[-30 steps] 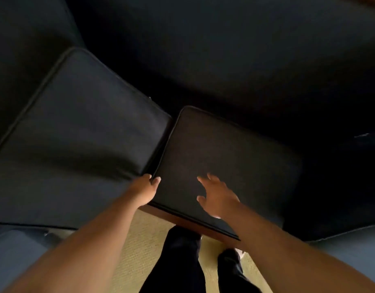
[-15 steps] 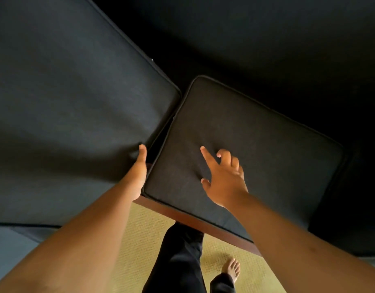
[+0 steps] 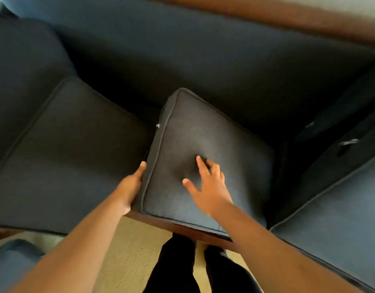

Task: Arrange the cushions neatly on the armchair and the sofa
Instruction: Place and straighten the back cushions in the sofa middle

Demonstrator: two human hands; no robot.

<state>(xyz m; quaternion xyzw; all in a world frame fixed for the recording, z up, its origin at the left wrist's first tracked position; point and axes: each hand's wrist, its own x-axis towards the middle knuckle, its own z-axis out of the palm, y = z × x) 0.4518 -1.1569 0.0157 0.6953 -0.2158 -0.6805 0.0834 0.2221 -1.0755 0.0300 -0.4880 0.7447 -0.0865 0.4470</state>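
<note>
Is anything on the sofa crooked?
Yes. The middle cushion sits twisted, not lined up with the left cushion, with dark gaps behind and beside it. The left hand presses its side and the right hand presses its top.

middle seat cushion (image 3: 203, 149) sits askew, front edge over wooden front rail (image 3: 182, 226). left seat cushion (image 3: 72, 155) just beside it on left, narrow gap between them. right seat cushion (image 3: 334, 225) on other side, wider gap there. back cushion (image 3: 203, 60) runs behind all three, wooden top rail (image 3: 288, 15) behind that. left hand (image 3: 130, 187) in left gap, flat against middle cushion's side. right hand (image 3: 209, 187) on top of same cushion. carpet (image 3: 123, 250) in front of rail, person's legs (image 3: 171, 271) on it, below middle cushion.
</note>
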